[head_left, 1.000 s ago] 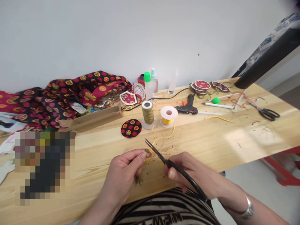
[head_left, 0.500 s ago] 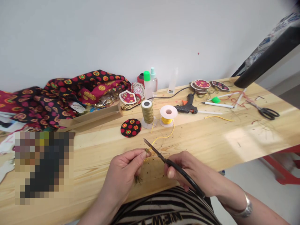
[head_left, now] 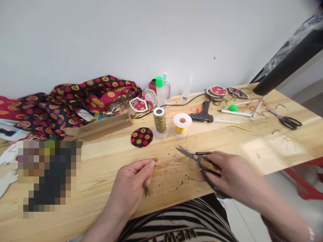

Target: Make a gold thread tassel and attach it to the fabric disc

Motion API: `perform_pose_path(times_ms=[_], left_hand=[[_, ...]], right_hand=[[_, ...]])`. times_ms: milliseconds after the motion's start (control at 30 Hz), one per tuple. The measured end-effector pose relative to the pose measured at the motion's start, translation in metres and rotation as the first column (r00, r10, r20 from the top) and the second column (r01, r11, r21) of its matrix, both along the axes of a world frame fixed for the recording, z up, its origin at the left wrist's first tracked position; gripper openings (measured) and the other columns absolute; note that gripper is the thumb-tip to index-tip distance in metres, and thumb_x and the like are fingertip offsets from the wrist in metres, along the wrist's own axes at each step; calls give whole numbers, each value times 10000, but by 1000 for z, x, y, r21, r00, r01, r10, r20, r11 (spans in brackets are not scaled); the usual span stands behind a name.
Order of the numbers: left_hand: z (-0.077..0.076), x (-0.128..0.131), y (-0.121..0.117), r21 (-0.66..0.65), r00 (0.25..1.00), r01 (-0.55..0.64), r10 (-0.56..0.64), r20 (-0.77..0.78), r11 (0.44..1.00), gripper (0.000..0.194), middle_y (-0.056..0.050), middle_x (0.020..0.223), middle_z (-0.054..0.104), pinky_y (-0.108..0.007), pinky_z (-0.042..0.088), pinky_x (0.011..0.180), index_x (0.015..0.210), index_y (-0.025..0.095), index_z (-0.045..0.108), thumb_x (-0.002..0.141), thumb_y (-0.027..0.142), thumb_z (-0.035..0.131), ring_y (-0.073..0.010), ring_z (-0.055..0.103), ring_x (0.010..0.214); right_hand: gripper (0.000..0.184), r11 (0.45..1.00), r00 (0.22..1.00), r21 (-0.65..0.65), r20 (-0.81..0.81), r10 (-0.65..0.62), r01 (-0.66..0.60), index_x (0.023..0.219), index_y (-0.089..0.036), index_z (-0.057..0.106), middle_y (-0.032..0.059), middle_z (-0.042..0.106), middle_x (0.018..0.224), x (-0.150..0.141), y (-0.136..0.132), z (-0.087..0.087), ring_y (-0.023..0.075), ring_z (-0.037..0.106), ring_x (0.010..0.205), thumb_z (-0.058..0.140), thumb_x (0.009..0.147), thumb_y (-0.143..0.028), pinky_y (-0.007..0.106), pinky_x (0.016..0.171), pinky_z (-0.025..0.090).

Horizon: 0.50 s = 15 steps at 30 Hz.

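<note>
My left hand (head_left: pixel 137 174) pinches a small tassel (head_left: pixel 147 192) of olive thread, its loose strands hanging below my fingers and a bit of yellow cord (head_left: pixel 155 164) at its top. Most of the tassel is hidden by the fingers. To the right, my right hand (head_left: pixel 227 171) grips black-handled scissors (head_left: pixel 199 158), their blades pointing left and apart from the tassel. A yellow cord end lies on the table, leading back to the white spool of yellow cord (head_left: pixel 182 119). Beside that spool stands a cone of olive thread (head_left: pixel 159 121).
A round patterned fabric disc (head_left: pixel 141 137) lies left of the thread. Behind are a glue gun (head_left: pixel 203 116), bottles (head_left: pixel 166 92), a cardboard tray (head_left: pixel 106 126) and heaped patterned cloth (head_left: pixel 83 90). Another pair of scissors (head_left: pixel 290 122) lies at right; thread scraps litter the table (head_left: pixel 101 181).
The scissors in my right hand have moved right, away from the tassel. The yellow cord is now cut from it, and its spool end lies on the table. My left hand stays nearly still.
</note>
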State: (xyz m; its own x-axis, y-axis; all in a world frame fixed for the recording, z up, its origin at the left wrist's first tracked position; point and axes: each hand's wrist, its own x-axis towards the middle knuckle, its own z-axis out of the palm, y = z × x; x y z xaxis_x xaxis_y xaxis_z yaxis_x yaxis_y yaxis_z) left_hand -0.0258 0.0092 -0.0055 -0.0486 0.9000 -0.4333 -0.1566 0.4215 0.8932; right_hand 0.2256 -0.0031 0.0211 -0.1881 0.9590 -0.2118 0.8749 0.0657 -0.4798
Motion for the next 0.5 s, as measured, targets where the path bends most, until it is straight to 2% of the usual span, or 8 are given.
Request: perform_pose_path(times_ms=[67, 133, 233, 300, 367, 433, 500], left_hand=[[2, 0, 2, -18, 999, -9, 9, 35, 1000, 207, 18, 479, 517, -182, 251, 429, 674, 127, 746, 586, 308, 796, -51, 344, 444], [4, 2, 4, -34, 998, -5, 7, 65, 999, 219, 25, 466, 495, -177, 243, 426, 655, 121, 744, 565, 310, 807, -43, 332, 440], [6, 4, 6, -53, 995, 9, -3, 103, 999, 229, 41, 445, 452, -169, 230, 422, 647, 117, 745, 545, 309, 818, -35, 316, 433], [7, 5, 6, -64, 992, 19, -11, 124, 998, 227, 43, 446, 441, -166, 226, 423, 653, 116, 748, 549, 305, 818, -33, 312, 435], [6, 5, 6, -75, 989, 32, -21, 144, 997, 216, 32, 466, 463, -165, 226, 425, 658, 116, 750, 561, 298, 815, -32, 313, 443], [5, 4, 5, -86, 986, 49, -34, 166, 995, 205, 13, 503, 500, -164, 220, 426, 661, 116, 751, 576, 292, 811, -29, 308, 452], [4, 4, 5, -97, 978, 80, -59, 198, 992, 199, -4, 537, 528, -164, 207, 424, 658, 111, 751, 585, 287, 809, -25, 297, 456]], right_hand=[[215, 996, 981, 83, 191, -35, 19, 843, -190, 648, 59, 639, 778, 26, 1, -2, 190, 596, 641, 511, 801, -351, 278, 567, 413], [244, 991, 959, 130, 276, -66, 30, 900, -202, 663, 72, 669, 834, 51, 3, -6, 214, 629, 673, 503, 811, -364, 297, 589, 442], [245, 987, 941, 143, 317, -120, 78, 937, -208, 673, 79, 693, 865, 80, 8, -14, 234, 646, 693, 528, 801, -351, 310, 588, 468], [251, 983, 935, 164, 326, -138, 88, 963, -203, 670, 85, 698, 895, 89, 11, -17, 251, 648, 734, 530, 804, -337, 327, 607, 485], [265, 963, 931, 260, 331, -153, 66, 967, -177, 673, 111, 691, 937, 87, 13, -17, 293, 630, 850, 520, 817, -333, 380, 700, 495], [282, 918, 947, 392, 267, -179, 63, 972, -152, 680, 134, 678, 979, 72, 14, -14, 323, 588, 967, 506, 837, -330, 438, 814, 469], [282, 888, 982, 437, 52, -183, 143, 1017, -158, 677, 120, 672, 1010, 45, 14, -9, 284, 589, 967, 499, 858, -309, 427, 842, 464]])
